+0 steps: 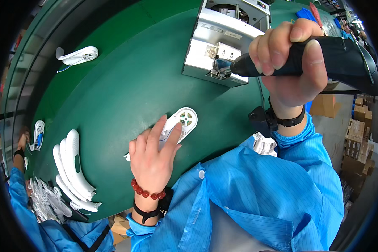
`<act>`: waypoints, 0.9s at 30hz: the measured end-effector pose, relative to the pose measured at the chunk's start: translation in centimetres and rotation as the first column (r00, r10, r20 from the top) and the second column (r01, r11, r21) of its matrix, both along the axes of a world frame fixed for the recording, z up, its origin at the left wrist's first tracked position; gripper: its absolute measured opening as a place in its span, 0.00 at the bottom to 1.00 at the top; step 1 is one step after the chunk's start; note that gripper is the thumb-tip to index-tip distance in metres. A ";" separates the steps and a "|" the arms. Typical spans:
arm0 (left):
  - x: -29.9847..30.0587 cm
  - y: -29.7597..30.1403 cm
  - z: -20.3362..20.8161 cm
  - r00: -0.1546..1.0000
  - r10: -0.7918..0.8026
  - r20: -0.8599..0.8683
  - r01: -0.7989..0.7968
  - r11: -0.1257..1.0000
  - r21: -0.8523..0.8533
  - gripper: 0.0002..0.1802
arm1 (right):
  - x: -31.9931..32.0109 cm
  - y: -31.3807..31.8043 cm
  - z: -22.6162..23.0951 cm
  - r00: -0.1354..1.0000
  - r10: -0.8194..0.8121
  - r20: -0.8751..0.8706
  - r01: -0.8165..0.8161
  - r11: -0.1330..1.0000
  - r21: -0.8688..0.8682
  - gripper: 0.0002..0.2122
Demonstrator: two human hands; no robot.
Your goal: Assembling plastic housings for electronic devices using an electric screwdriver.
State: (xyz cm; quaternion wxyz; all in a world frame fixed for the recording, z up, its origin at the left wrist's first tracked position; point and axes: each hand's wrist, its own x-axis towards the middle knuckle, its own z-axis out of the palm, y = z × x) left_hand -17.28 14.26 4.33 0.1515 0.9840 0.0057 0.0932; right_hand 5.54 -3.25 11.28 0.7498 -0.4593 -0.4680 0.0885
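Note:
My right hand (296, 63) is wrapped around a black electric screwdriver (344, 59), held nearly level at the upper right. The screwdriver's tip reaches the front outlet of a silver box-shaped screw feeder (210, 40). On the green table, my left hand (155, 151) holds down a white plastic housing (188, 119), with fingers and thumb over its two sides. The housing's rounded end shows a spoked round part inside and a thin wire along it; my hand hides much of the rest.
Curved white shells (73, 168) lie together at the left. Another white housing (82, 55) with a blue-tipped wire sits at the far left. Beside a co-worker's hand (23, 140) is a further white housing (38, 133). Clear plastic bags (46, 199) lie at lower left; cardboard boxes (355, 134) stand right.

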 end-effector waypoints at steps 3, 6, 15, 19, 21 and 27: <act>-0.2 0.1 -0.5 0.999 0.038 0.031 -0.035 0.996 -0.077 0.29 | 0.0 0.4 -0.6 0.999 0.018 -0.029 -0.018 1.000 0.008 0.11; -0.4 0.5 -1.0 0.995 0.045 0.088 -0.034 0.991 -0.126 0.28 | 0.0 0.6 -1.0 1.000 0.010 -0.022 -0.010 1.000 -0.019 0.11; -0.6 0.4 -0.4 0.998 0.031 0.059 -0.025 0.995 -0.094 0.23 | -0.3 1.1 -0.6 1.000 -0.010 -0.012 0.010 0.998 -0.059 0.10; -1.0 0.5 -0.8 0.996 0.032 0.086 -0.026 0.997 -0.071 0.19 | -1.8 1.9 -1.0 0.998 -0.036 -0.058 0.025 0.983 -0.179 0.10; -0.8 0.5 -1.3 0.994 0.027 0.106 -0.019 0.997 -0.076 0.18 | -2.5 1.8 -1.5 0.998 0.000 -0.060 -0.011 0.985 -0.174 0.10; -0.9 0.6 -0.9 0.991 0.037 0.126 -0.027 0.997 -0.079 0.16 | -8.4 5.0 -0.7 0.973 0.080 -0.217 -0.111 0.984 -0.137 0.14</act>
